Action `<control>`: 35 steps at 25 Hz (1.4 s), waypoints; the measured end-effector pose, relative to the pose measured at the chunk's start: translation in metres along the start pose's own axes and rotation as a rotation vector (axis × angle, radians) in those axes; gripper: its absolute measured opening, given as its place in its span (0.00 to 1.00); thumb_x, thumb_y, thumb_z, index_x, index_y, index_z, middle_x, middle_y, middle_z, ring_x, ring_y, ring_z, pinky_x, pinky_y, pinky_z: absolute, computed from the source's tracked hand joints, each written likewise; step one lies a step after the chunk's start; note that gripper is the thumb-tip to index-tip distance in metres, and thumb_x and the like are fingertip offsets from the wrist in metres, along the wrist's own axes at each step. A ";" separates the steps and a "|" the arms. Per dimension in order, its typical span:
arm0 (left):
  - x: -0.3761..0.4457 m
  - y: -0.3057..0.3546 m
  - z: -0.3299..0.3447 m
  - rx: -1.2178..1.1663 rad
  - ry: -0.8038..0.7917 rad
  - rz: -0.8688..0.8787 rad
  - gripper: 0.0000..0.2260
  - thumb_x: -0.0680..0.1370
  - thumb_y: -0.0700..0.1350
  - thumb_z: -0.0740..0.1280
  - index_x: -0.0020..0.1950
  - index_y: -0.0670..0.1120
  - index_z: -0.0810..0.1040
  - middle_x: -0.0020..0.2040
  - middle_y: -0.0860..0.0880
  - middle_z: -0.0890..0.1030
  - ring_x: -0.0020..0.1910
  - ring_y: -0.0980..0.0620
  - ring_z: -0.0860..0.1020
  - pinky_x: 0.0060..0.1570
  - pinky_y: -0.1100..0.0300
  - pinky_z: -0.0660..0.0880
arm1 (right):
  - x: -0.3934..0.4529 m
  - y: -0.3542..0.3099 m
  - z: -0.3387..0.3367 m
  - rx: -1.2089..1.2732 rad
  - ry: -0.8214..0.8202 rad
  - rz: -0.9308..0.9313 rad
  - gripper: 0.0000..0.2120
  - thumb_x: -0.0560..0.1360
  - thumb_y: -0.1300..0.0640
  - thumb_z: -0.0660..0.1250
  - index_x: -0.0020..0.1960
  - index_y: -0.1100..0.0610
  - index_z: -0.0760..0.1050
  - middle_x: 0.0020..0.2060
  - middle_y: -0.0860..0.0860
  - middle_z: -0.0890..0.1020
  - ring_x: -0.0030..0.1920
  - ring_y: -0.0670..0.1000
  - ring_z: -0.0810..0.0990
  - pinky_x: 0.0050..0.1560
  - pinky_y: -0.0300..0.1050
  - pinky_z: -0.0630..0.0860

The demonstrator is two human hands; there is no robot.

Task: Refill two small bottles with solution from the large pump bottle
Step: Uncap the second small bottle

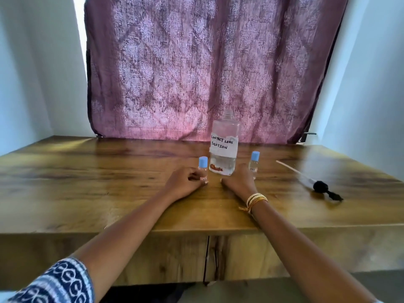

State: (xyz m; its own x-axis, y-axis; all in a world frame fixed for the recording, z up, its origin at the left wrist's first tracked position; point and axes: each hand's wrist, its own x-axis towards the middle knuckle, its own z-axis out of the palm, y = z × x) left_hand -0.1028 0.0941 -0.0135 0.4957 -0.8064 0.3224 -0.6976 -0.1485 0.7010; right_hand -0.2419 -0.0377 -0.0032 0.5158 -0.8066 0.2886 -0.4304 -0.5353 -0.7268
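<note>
Large bottle (223, 147) stands upright mid-table, near the far edge, clear liquid in it, handwritten paper label reading "CONTACT LENS SOLUTION". Its neck is bare: the pump head (321, 187) lies well apart on the table to the right, black top with its long pale tube pointing toward the bottles.

Two small bottles flank the large one, both upright, both with blue caps on. Left small bottle (203, 169) just beside the large bottle on its left; right small bottle (254, 162) just beside it on the right.

Left hand (185, 182) rests on the table with fingers curled around the base of the left small bottle. Right hand (237, 181) lies on the table in front of the right small bottle, covering its base; fingers hidden behind the hand, so cannot tell if it grips the bottle or only rests against it.

Judgement: no filling begun, since both caps are still on.

Risks: the large bottle is open and stands between two reaching hands, so a knuckle bump while lifting either small bottle could tip it and spill solution. Small bottles are light and narrow, so uncapping one-handed could topple them. Pouring from the wide neck into narrow mouths would likely overshoot.

Around: wooden table (109, 182), patterned purple curtain (207, 73) behind.
</note>
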 end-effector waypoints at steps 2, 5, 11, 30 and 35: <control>-0.011 0.016 0.010 -0.036 -0.037 0.045 0.11 0.71 0.50 0.75 0.52 0.50 0.84 0.46 0.58 0.81 0.42 0.66 0.78 0.43 0.74 0.72 | -0.016 0.001 -0.002 0.114 0.089 0.059 0.04 0.67 0.60 0.68 0.42 0.58 0.76 0.33 0.48 0.78 0.39 0.51 0.78 0.34 0.41 0.69; -0.016 0.039 0.029 -0.056 -0.068 0.041 0.10 0.70 0.50 0.75 0.48 0.48 0.84 0.46 0.52 0.85 0.44 0.58 0.81 0.48 0.62 0.77 | -0.037 -0.005 -0.014 0.465 0.317 -0.021 0.03 0.71 0.57 0.69 0.42 0.57 0.79 0.33 0.47 0.80 0.37 0.46 0.77 0.38 0.42 0.71; -0.022 0.048 0.040 -0.081 0.006 0.100 0.07 0.69 0.53 0.74 0.40 0.50 0.81 0.37 0.54 0.82 0.38 0.57 0.79 0.40 0.59 0.74 | -0.044 -0.024 -0.036 0.224 0.047 -0.232 0.11 0.68 0.56 0.77 0.50 0.53 0.83 0.39 0.46 0.83 0.39 0.38 0.79 0.41 0.28 0.74; -0.030 0.045 0.038 -0.141 0.069 0.142 0.05 0.71 0.47 0.74 0.43 0.47 0.84 0.38 0.48 0.84 0.35 0.59 0.77 0.36 0.65 0.71 | -0.044 -0.031 -0.049 0.328 -0.162 -0.222 0.25 0.67 0.64 0.77 0.62 0.61 0.75 0.47 0.57 0.80 0.47 0.54 0.80 0.55 0.50 0.79; -0.031 0.045 0.037 -0.156 0.046 0.131 0.04 0.71 0.49 0.75 0.43 0.50 0.84 0.36 0.56 0.83 0.33 0.65 0.76 0.33 0.74 0.69 | -0.048 -0.028 -0.052 0.530 -0.259 -0.158 0.24 0.69 0.72 0.69 0.64 0.63 0.71 0.54 0.60 0.83 0.55 0.53 0.83 0.58 0.52 0.80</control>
State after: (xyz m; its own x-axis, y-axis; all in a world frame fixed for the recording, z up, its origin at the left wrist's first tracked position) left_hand -0.1691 0.0913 -0.0153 0.4316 -0.7854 0.4436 -0.6706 0.0496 0.7402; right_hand -0.2929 0.0027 0.0356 0.7356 -0.6045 0.3058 0.0594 -0.3921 -0.9180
